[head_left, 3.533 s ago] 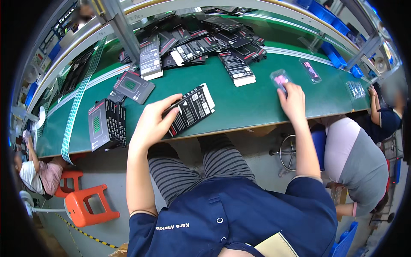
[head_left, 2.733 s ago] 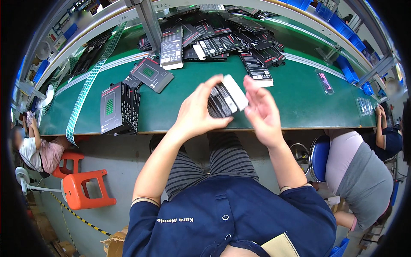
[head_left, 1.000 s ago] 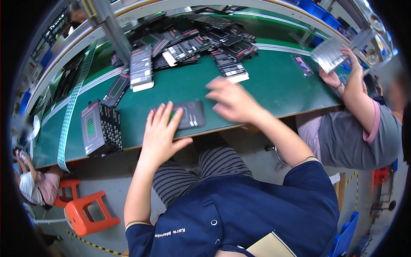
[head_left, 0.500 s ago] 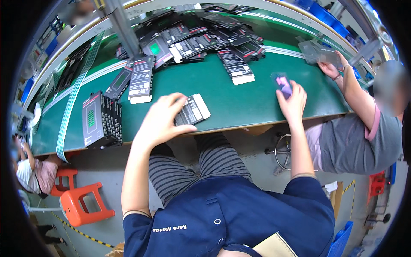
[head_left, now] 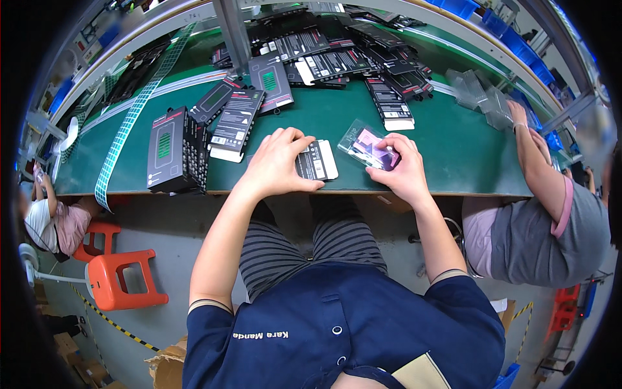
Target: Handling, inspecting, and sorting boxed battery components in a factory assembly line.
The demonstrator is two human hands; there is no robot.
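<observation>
My left hand [head_left: 277,163] is closed around a small black carton [head_left: 317,162] lying at the table's front edge, thumb on its near side and fingers over its far side. The carton's white end flap faces right. Just to the right, my right hand [head_left: 403,167] pinches a thin clear plastic pack [head_left: 364,144] with a pink and purple, shiny content. The pack is tilted above the table, a short gap from the carton. Its right end is hidden behind my fingers.
A row of upright black boxes [head_left: 166,152] stands left, with a flat carton [head_left: 237,123] beside it. A heap of black cartons [head_left: 330,63] lies at the back. Clear plastic trays [head_left: 476,94] lie far right, near a co-worker's arm [head_left: 534,152]. A metal post [head_left: 231,35] rises behind.
My right hand has brought the plastic pack left, close to the carton. My left hand has closed on the carton. The whole view has shifted, and the co-worker's hands have moved.
</observation>
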